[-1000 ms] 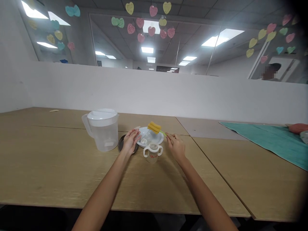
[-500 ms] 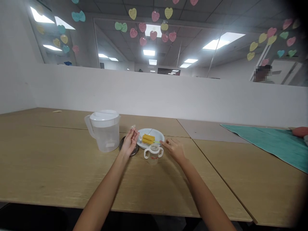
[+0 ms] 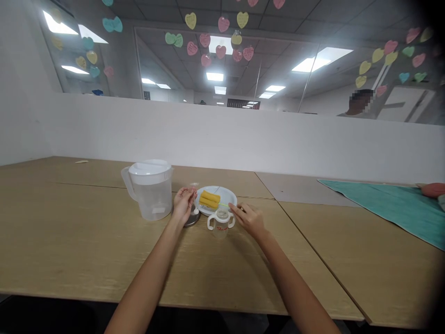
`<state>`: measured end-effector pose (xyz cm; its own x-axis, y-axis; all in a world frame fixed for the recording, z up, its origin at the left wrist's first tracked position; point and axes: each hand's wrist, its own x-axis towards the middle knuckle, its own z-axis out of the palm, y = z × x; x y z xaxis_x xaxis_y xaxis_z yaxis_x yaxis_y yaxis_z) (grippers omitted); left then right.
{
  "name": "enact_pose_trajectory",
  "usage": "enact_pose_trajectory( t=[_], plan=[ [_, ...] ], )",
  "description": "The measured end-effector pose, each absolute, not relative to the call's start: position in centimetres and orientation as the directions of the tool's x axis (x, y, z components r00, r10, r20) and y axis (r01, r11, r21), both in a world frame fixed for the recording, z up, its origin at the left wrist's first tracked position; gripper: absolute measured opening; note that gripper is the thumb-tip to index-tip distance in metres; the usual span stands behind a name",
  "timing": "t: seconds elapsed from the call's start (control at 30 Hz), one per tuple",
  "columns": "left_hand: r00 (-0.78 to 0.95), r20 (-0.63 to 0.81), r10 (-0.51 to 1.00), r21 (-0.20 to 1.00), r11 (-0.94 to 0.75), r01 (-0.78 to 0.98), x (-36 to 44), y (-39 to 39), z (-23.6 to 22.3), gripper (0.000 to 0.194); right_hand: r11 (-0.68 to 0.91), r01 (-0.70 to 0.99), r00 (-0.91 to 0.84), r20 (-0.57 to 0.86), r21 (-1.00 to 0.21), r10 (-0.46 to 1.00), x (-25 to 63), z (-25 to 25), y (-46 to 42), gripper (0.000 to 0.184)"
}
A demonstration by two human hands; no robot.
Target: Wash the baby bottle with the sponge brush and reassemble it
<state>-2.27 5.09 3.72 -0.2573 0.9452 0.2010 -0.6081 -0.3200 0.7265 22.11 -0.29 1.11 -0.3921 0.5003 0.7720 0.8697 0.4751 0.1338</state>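
Observation:
My right hand (image 3: 248,219) pinches the thin green handle of a yellow sponge brush (image 3: 209,199), whose head is over the white plate (image 3: 232,195). My left hand (image 3: 184,204), fingers closed, holds a small clear piece (image 3: 193,184) that shows above the fingertips; its kind is unclear. Below those fingers is a small white ball (image 3: 196,211); whether it joins the clear piece I cannot tell. A clear cup with two white handles (image 3: 221,227) stands upright and uncapped between my hands. Partly hidden by my left hand, a dark round metal lid or dish (image 3: 192,221) lies on the table.
A translucent lidded pitcher (image 3: 155,195) stands left of my left hand. A teal cloth (image 3: 385,204) lies on the right, with a reddish item (image 3: 433,190) on it. Seams cross the wooden table (image 3: 97,241). A person (image 3: 361,102) is visible through the glass behind the wall.
The sponge brush has shifted slightly left and turned with my right hand. My left hand has moved a little left and its fingers have closed in. The person behind the glass has moved left.

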Motion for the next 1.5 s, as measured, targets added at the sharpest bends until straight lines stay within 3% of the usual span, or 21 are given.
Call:
enact_pose_trajectory(
  t=[0.1, 0.17, 0.23, 0.4, 0.57, 0.63, 0.7, 0.83, 1.0, 1.1, 1.23, 1.37, 1.5],
  plan=[
    [-0.498, 0.345, 0.796, 0.841, -0.498, -0.213, -3.4, 5.5, 3.0, 0.044, 0.423, 0.898, -0.326, 0.823, 0.118, 0.464, 23.0, 0.9, 0.1, 0.03],
    [-0.546, 0.477, 0.689, 0.863, -0.486, 0.14, -4.2, 5.9, 2.2, 0.045, 0.374, 0.923, -0.263, 0.863, 0.094, 0.432, 23.4, 0.6, 0.4, 0.029],
    [-0.497, 0.557, 0.666, 0.829, -0.404, 0.387, -4.9, 6.3, 1.4, 0.039, 0.326, 0.943, -0.204, 0.892, 0.068, 0.402, 23.5, 0.4, 0.7, 0.029],
    [-0.376, 0.555, 0.742, 0.772, -0.29, 0.566, -5.8, 6.9, -0.1, 0.021, 0.221, 0.972, -0.042, 0.875, -0.075, 0.482, 22.9, 0.0, 1.0, 0.034],
    [-0.226, 0.629, 0.744, 0.54, -0.209, 0.815, -4.3, 5.9, 0.5, 0.019, 0.174, 0.968, 0.036, 0.783, -0.182, 0.62, 22.6, 0.2, 0.8, 0.036],
    [-0.115, 0.649, 0.752, 0.44, -0.248, 0.863, -2.9, 5.6, 1.4, 0.023, 0.168, 0.964, 0.056, 0.772, -0.208, 0.633, 22.6, 0.2, 0.8, 0.036],
    [0.015, 0.573, 0.82, 0.368, -0.273, 0.889, -1.2, 5.8, 2.2, 0.024, 0.17, 0.957, 0.073, 0.767, -0.233, 0.638, 22.6, 0.2, 0.9, 0.037],
    [-0.003, 0.499, 0.867, 0.369, -0.209, 0.906, 1.5, 7.4, 3.2, 0.024, 0.175, 0.949, 0.088, 0.752, -0.264, 0.654, 22.7, 0.0, 1.2, 0.037],
    [0.022, 0.455, 0.89, 0.351, -0.202, 0.914, 2.7, 8.4, 3.5, 0.011, 0.15, 0.935, 0.138, 0.719, -0.321, 0.681, 22.7, 0.3, 1.4, 0.038],
    [-0.038, 0.564, 0.825, 0.388, -0.224, 0.894, 2.5, 7.6, 3.9, 0.015, 0.184, 0.903, 0.167, 0.712, -0.389, 0.682, 22.7, 0.6, 1.2, 0.038],
    [-0.104, 0.817, 0.567, 0.421, -0.463, 0.78, 1.1, 5.8, 4.5, 0.017, 0.326, 0.841, 0.143, 0.76, -0.431, 0.634, 22.7, 0.8, 1.3, 0.041],
    [-0.118, 0.849, 0.514, 0.419, -0.522, 0.743, -0.9, 4.6, 3.9, 0.009, 0.456, 0.829, -0.008, 0.808, -0.324, 0.589, 22.4, 0.6, 1.3, 0.047],
    [-0.114, 0.857, 0.503, 0.408, -0.525, 0.747, -2.4, 4.4, 2.7, 0.032, 0.49, 0.87, -0.285, 0.764, -0.047, 0.579, 21.7, 0.6, 0.8, 0.047]
  ],
)
